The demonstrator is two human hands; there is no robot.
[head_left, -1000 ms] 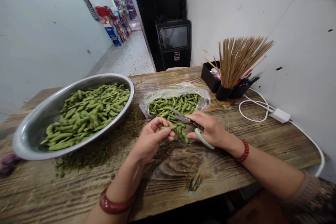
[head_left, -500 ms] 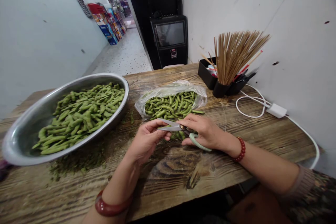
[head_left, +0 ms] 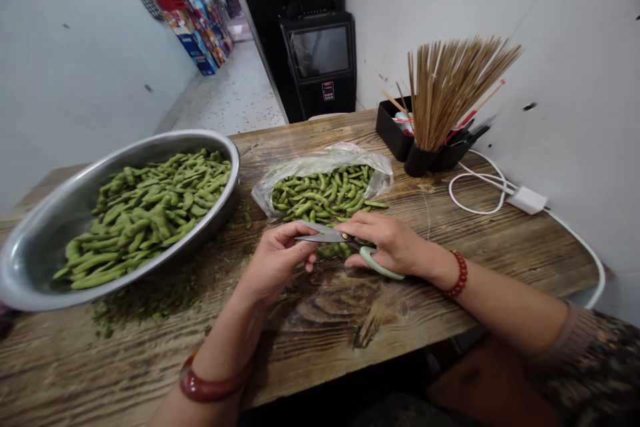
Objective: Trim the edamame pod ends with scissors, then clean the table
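My right hand (head_left: 387, 241) grips a pair of scissors (head_left: 329, 236) with pale green handles, blades pointing left and slightly apart. Facing it, my left hand (head_left: 280, 253) is closed in a pinch, thumb and forefinger at the blade tips. Whatever lies between those fingers is hidden. Just beyond both hands, green soybean pods (head_left: 327, 191) spill from a clear plastic bag (head_left: 310, 163). A few more pods lie on the table beneath the blades. At the left stands a large metal basin (head_left: 233, 173) heaped with pods (head_left: 150, 213).
Green trimmings (head_left: 150, 300) litter the wooden table (head_left: 425, 320) beside the basin. At the back right, a black holder (head_left: 395, 133) carries many thin wooden skewers (head_left: 445, 93). A white cable with an adapter (head_left: 527, 200) runs along the right side by the wall.
The camera view has tilted a little, so the scene sits slightly higher. The scissor blades look somewhat closer together. Both hands keep nearly the same pose.
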